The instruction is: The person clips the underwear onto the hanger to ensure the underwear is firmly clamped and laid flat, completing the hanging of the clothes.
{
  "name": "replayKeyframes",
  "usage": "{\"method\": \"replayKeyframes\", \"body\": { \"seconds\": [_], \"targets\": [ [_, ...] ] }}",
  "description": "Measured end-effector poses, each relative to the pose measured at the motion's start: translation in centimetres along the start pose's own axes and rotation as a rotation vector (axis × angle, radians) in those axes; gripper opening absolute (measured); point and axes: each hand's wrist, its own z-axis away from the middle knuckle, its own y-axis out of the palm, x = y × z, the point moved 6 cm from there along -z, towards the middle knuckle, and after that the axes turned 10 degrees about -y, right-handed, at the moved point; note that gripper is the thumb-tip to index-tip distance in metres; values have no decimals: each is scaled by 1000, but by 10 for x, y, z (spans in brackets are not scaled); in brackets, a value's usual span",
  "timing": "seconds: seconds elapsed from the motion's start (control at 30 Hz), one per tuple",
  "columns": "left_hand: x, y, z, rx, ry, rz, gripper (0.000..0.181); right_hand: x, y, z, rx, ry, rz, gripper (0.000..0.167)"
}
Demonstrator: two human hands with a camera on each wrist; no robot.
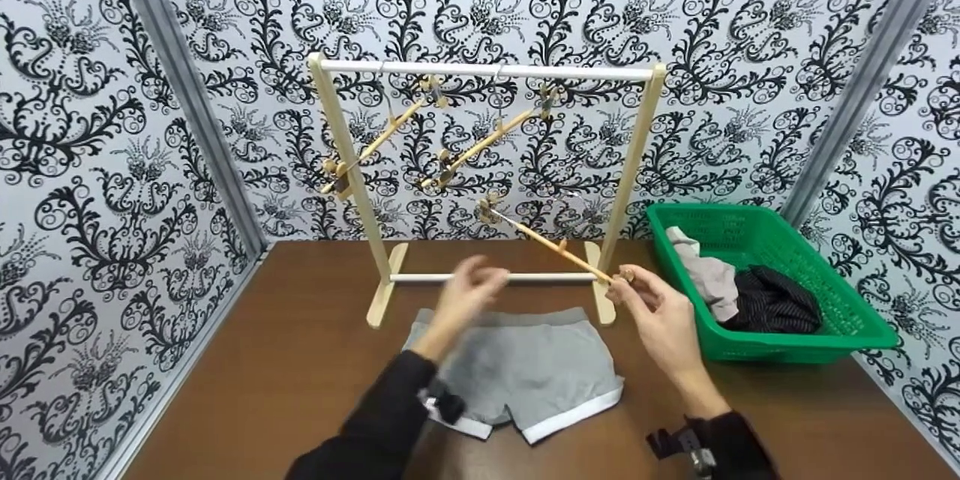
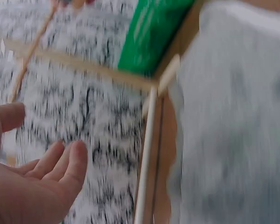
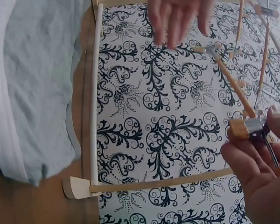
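My right hand [image 1: 664, 319] pinches the clip at one end of a wooden clip hanger [image 1: 541, 238], which slants up to the left above the table. In the right wrist view, the thumb and fingers are around the wood-and-metal clip [image 3: 247, 128]. My left hand [image 1: 461, 304], blurred in the head view, is above the shorts and below the hanger's far end. Its fingers are loosely bent and touch nothing in the left wrist view. Grey shorts [image 1: 525, 360] with white leg trim lie spread flat on the table, waistband toward the rack, partly covered by my left arm.
Behind the shorts stands a wooden rack [image 1: 634, 165] with a white top bar [image 1: 585, 73]. Two more clip hangers, a left one [image 1: 381, 141] and a middle one [image 1: 487, 141], hang from it. At the right, a green basket [image 1: 862, 326] holds a light cloth [image 1: 705, 277] and a dark striped cloth [image 1: 776, 300].
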Motion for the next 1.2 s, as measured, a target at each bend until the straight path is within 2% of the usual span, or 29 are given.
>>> {"method": "replayKeyframes", "body": {
  "seconds": [0.07,0.13,0.2,0.3,0.47,0.6,0.83,1.07,1.2],
  "targets": [
    [2,-35,-1,-98,5,-48,75,-7,0,-9,67,49,-77,25],
    [-1,-58,-2,-132,15,-45,82,-13,2,-16,139,94,-133,24],
    [-6,-75,-3,-140,29,-27,86,-18,6,-23,213,129,-182,26],
    [-14,-90,-2,-114,57,-34,85,-22,13,-30,319,165,-274,31],
    [-20,-98,-2,-33,85,-79,68,-25,24,-38,456,208,-385,36],
    [-20,-102,-3,-26,89,-76,54,-29,29,-41,507,214,-383,37],
    [-16,-108,-4,-40,113,-120,36,-43,34,-42,470,284,-313,43],
    [-8,-108,-10,-51,70,-81,33,-59,42,-47,380,337,-237,46],
    [3,-106,-16,-74,31,-73,31,-72,51,-49,386,354,-153,43]
  ]
}}
